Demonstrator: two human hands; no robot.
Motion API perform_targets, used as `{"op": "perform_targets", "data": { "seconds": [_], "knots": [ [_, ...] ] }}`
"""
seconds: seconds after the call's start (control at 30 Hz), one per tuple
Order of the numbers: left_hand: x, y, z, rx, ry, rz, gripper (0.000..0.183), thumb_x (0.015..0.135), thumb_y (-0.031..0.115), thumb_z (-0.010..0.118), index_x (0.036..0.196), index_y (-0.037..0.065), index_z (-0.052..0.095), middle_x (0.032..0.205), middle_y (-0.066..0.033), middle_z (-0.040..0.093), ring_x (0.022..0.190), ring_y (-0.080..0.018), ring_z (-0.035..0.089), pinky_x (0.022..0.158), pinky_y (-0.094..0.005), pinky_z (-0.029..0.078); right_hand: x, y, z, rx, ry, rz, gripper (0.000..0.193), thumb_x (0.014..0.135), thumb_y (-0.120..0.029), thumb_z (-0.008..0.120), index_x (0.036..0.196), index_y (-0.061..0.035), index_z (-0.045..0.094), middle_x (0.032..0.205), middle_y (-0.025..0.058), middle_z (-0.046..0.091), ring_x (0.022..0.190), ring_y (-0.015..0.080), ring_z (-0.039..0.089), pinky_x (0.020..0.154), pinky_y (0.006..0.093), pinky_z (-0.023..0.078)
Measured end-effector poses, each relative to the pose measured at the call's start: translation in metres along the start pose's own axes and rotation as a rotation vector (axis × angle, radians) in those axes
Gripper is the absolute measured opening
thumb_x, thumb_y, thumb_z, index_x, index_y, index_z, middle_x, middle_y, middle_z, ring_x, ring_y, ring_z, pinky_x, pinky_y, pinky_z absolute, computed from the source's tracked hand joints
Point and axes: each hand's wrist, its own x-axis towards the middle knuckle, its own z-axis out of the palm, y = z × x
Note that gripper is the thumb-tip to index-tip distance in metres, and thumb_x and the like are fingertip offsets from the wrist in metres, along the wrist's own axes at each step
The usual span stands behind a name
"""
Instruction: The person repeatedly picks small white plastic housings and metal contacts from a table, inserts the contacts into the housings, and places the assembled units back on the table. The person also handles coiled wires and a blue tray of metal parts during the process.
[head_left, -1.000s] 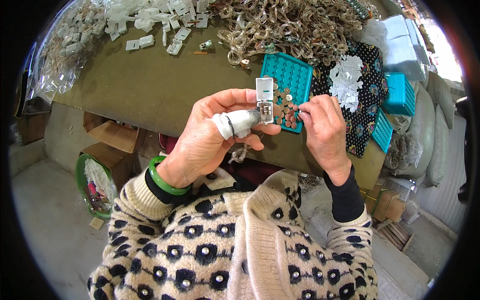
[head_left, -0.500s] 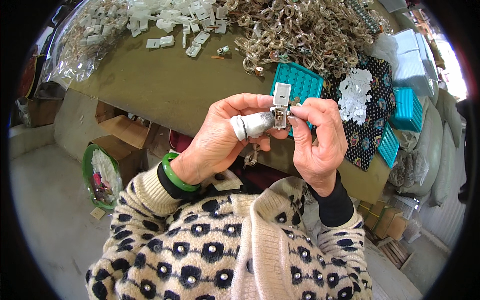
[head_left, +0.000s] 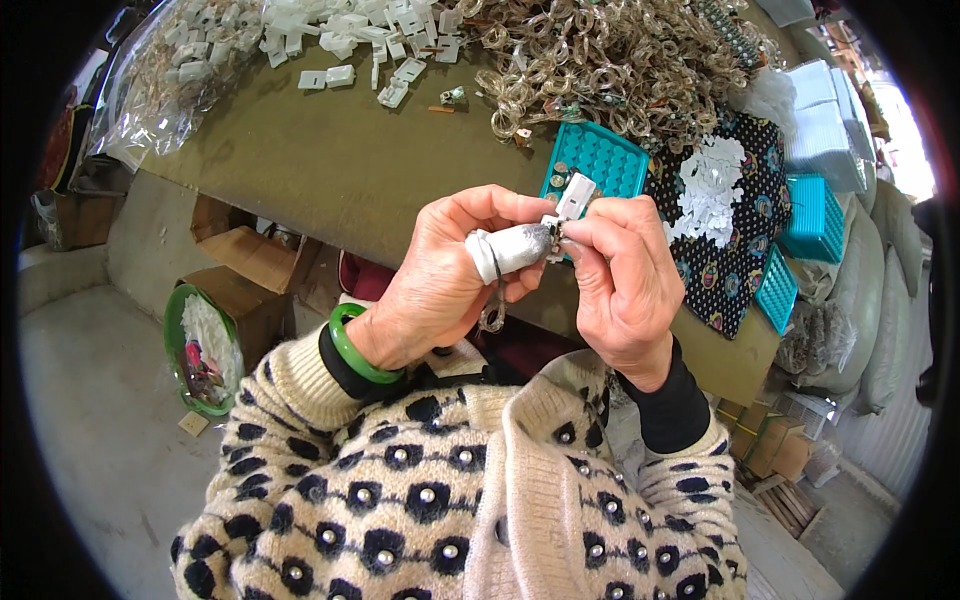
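Both of my hands meet above the table's front edge, around a small white plastic battery case [head_left: 576,196] with its lid swung up. My left hand [head_left: 430,265] is closed on the case from the left. A white, grey-tipped cover [head_left: 512,250] wraps one of its digits. The fingertips of my right hand [head_left: 630,275] pinch at the lower part of the case; what lies between them is hidden. A short loop of wire [head_left: 492,313] hangs under my left hand. Just beyond is a teal tray [head_left: 610,160] with round pockets and several small coin cells [head_left: 559,172] at its left side.
White plastic cases [head_left: 340,30] and a heap of coiled clear wires [head_left: 600,70] cover the table's far side. White flat pieces [head_left: 712,185] lie on a dark patterned cloth [head_left: 715,290] at right. Stacked teal trays [head_left: 815,225] stand beyond. A green bin [head_left: 185,350] sits on the floor at left.
The case has tilted to the right, and its lower part is now more covered by my right fingertips. My right hand has shifted slightly left. Coin cells on the tray's left have come into view.
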Motion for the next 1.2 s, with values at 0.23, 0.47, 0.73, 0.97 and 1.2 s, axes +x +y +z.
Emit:
{"op": "perform_targets", "data": {
  "seconds": [0.23,0.47,0.73,0.97,1.2],
  "knots": [
    [-0.004,0.005,-0.001,0.078,-0.073,0.104,0.013,0.092,0.004,0.066,0.105,0.003,0.067,0.088,-0.0057,0.067,0.065,-0.009,0.061,0.052,-0.0201,0.047,-0.003,-0.012,0.002,1.121,0.0,0.775,0.021,0.092,-0.004,0.067,0.107,-0.0023,0.054,0.109,0.0056,0.058,0.094,0.0146,0.057,0.082,0.0284,0.048],
    [-0.005,0.003,-0.008,0.112,-0.078,0.122,0.011,0.094,0.009,0.063,0.105,0.006,0.063,0.096,-0.0074,0.067,0.067,-0.0132,0.062,0.05,-0.0222,0.046,0.005,-0.015,0.011,1.069,0.005,0.806,0.044,0.093,-0.007,0.066,0.132,-0.0001,0.048,0.114,0.0075,0.06,0.104,0.0148,0.058,0.092,0.0289,0.047],
    [-0.004,0.006,-0.016,-0.017,-0.055,0.069,0.018,0.093,0.016,0.068,0.107,0.007,0.061,0.098,-0.0136,0.068,0.074,-0.0177,0.067,0.053,-0.0245,0.048,0.013,-0.009,0.016,0.651,0.1,0.64,0.022,0.094,-0.002,0.065,0.115,0.002,0.066,0.099,0.0044,0.069,0.085,0.0081,0.064,0.075,0.021,0.052],
    [-0.005,0.009,-0.02,-0.124,-0.118,0.043,0.021,0.092,0.017,0.068,0.109,0.006,0.06,0.1,-0.0162,0.068,0.083,-0.0234,0.07,0.053,-0.0244,0.048,0.021,-0.012,0.018,0.555,0.074,0.575,0.022,0.091,0.004,0.065,0.114,0.0031,0.066,0.099,0.0046,0.069,0.085,0.0078,0.065,0.075,0.0214,0.053],
    [-0.003,0.01,-0.018,-0.174,-0.118,0.057,0.013,0.093,0.007,0.065,0.105,0.002,0.063,0.1,-0.0107,0.068,0.08,-0.0174,0.07,0.049,-0.0205,0.048,0.025,-0.015,0.018,0.252,0.064,0.401,0.011,0.087,0.003,0.068,0.097,0.0023,0.064,0.089,0.012,0.07,0.078,0.0157,0.069,0.07,0.0275,0.055]
  ]
}}
